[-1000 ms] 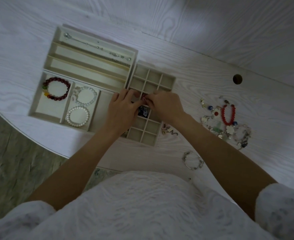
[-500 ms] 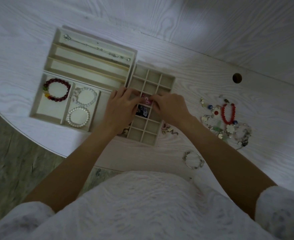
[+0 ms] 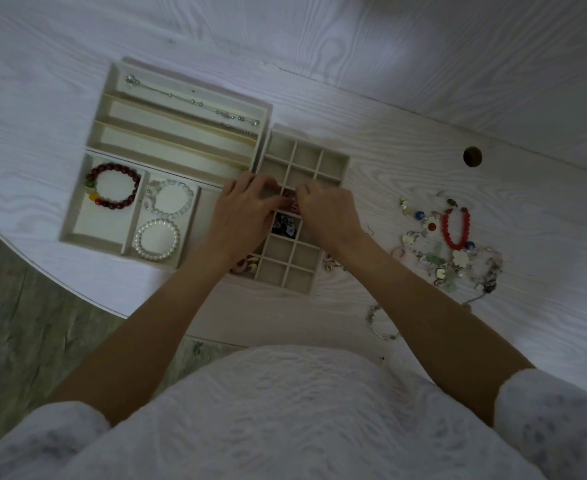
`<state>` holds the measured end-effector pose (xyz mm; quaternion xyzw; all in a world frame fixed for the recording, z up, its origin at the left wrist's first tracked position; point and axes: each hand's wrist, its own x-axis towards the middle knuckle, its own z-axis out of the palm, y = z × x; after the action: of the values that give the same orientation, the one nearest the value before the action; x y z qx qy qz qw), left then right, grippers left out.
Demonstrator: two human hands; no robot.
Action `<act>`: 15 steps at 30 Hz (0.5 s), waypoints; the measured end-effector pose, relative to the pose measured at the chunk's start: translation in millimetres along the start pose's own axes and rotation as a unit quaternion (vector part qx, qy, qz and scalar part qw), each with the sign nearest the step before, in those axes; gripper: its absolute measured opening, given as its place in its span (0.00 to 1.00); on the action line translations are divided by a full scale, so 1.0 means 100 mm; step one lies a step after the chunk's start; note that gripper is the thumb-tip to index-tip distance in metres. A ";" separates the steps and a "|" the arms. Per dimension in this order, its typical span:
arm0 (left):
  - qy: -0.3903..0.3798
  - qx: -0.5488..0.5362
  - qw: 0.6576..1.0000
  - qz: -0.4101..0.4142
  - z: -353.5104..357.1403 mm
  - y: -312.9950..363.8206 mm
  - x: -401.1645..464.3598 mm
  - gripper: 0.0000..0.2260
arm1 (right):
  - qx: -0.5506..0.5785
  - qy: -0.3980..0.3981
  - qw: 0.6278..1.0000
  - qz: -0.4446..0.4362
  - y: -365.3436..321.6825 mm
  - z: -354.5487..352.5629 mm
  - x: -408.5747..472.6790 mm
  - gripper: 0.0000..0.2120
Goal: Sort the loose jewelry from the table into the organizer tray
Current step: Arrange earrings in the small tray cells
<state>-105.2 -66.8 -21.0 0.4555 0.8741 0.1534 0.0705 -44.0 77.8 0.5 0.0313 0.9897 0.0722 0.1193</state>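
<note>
Head view: both hands meet mid-frame over the gridded organizer tray, left hand and right hand with fingers curled, pinching a small pink-red piece between them above a middle cell. The loose jewelry sits in a pile at right of frame on the white table, well apart from the tray, while a dark red bracelet and pearl bracelet lie in the left tray.

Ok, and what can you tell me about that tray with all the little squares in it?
The grid tray is a pale beige box, felt-like in look, split by thin walls into three columns of small square cells. It lies flat on the white table, right beside the tray with long slots. Most visible cells look empty; one middle cell holds dark jewelry. The left hand and right hand rest over its middle, fingers meeting at something pink.
</note>
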 end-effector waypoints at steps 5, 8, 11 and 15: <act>-0.020 -0.007 1.000 -0.014 0.05 0.00 -0.02 0.18 | -0.001 0.037 0.999 0.012 -0.03 0.01 -0.03 0.12; -0.022 -0.015 0.999 -0.017 0.07 0.01 -0.03 0.19 | 0.019 0.034 0.999 0.017 -0.04 0.04 -0.01 0.14; -0.019 -0.024 0.999 -0.016 0.06 0.01 -0.02 0.19 | 0.040 0.035 0.997 0.047 0.00 0.05 -0.01 0.13; -0.024 -0.026 0.999 -0.004 0.04 0.01 -0.01 0.18 | 0.156 -0.033 0.982 0.103 0.05 0.09 0.04 0.09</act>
<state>-102.7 -66.6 -24.2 0.4536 0.8697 0.1646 0.1035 -45.3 84.0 -8.0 0.1539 0.9758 -0.0720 0.1373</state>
